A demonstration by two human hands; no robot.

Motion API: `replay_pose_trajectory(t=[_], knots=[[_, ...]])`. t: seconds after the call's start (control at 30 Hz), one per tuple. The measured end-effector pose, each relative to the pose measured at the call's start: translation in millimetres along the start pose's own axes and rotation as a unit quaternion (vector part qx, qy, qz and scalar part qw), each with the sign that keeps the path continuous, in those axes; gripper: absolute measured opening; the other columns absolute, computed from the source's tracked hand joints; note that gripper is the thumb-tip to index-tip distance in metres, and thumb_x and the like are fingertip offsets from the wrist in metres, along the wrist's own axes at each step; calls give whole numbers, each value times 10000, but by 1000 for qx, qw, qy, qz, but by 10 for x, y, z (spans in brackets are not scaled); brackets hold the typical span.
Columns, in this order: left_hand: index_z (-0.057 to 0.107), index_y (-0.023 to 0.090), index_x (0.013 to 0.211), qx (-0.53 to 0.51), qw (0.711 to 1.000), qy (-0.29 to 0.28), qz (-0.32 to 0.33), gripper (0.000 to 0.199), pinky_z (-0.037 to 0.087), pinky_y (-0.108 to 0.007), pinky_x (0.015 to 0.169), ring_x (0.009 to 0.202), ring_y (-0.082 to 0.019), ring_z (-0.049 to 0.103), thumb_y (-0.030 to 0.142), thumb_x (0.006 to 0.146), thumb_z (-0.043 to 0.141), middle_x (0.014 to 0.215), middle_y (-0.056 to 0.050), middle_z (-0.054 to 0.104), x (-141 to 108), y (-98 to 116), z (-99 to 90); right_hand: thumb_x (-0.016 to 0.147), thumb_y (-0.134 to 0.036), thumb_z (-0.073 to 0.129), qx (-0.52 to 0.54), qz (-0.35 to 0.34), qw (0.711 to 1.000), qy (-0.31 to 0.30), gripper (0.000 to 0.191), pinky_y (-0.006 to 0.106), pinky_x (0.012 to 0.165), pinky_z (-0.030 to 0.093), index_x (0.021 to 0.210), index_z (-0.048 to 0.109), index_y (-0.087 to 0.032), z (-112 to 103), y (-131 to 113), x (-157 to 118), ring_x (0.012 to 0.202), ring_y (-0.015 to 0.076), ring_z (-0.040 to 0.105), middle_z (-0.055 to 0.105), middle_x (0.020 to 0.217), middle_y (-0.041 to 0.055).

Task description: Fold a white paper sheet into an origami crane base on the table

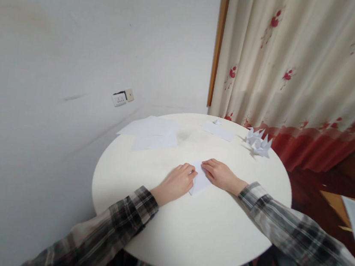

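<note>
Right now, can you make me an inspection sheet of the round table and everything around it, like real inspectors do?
Surface: round white table, greyish patch toward the back.
Paper being worked: white paper, seemingly folded, between the hands.
Clutter: loose sheets back left; paper strip at the back, tiny folded shape by it; pointed paper shapes back right.
Hands: left hand and right hand both touch the paper; grip unclear.
Cables: nothing seen.
Surroundings: pale wall with socket; flowered curtain.

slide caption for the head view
Left hand and right hand on white paper, folded figures farther across the round table.
</note>
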State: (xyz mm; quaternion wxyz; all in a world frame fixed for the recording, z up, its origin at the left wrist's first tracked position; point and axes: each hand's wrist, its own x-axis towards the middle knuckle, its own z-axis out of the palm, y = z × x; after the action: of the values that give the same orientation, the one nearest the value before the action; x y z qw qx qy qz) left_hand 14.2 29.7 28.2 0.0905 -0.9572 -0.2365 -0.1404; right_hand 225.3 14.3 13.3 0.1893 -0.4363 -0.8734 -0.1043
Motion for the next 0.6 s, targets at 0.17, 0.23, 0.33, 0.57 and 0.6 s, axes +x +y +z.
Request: replay_pose_trajectory(t=[0.17, 0.23, 0.33, 0.57, 0.6], knots=[[553, 145, 1031, -18, 1000, -5, 10, 230, 407, -350, 846, 975, -219, 478, 112, 812, 489, 1038, -80, 543, -64, 38, -33, 841, -130, 438, 1, 0, 1000, 1, 267, 351, 847, 479, 1060, 590, -114, 8, 22, -10, 981, 217, 533, 614, 1048, 120], [550, 145, 1039, -21, 1000, -7, 13, 239, 407, -353, 846, 977, -220, 477, 112, 810, 492, 1042, -82, 543, -87, 54, -37, 833, -124, 444, 1, 0, 1000, 1, 268, 351, 846, 479, 1057, 592, -112, 17, 29, -15, 984, 219, 532, 615, 1052, 121], [544, 147, 1053, -21, 1000, -11, 18, 250, 407, -365, 847, 973, -224, 477, 116, 810, 490, 1037, -81, 545, -126, 81, -41, 823, -120, 453, -2, 1, 1000, 2, 274, 351, 852, 478, 1060, 591, -109, 31, 39, -21, 987, 221, 530, 615, 1060, 119], [541, 148, 1028, -31, 999, -11, 28, 254, 412, -361, 837, 958, -223, 476, 90, 788, 479, 1017, -73, 547, -252, 168, -115, 825, -123, 447, -8, 2, 1000, 1, 282, 350, 851, 478, 1066, 591, -96, 21, 33, -20, 981, 223, 530, 615, 1070, 117], [539, 146, 1025, -32, 999, -11, 31, 255, 415, -357, 827, 955, -222, 476, 87, 785, 478, 1015, -74, 548, -271, 178, -129, 825, -123, 447, -9, 2, 1000, 2, 283, 350, 851, 478, 1068, 590, -98, 18, 29, -20, 982, 222, 530, 615, 1072, 117]])
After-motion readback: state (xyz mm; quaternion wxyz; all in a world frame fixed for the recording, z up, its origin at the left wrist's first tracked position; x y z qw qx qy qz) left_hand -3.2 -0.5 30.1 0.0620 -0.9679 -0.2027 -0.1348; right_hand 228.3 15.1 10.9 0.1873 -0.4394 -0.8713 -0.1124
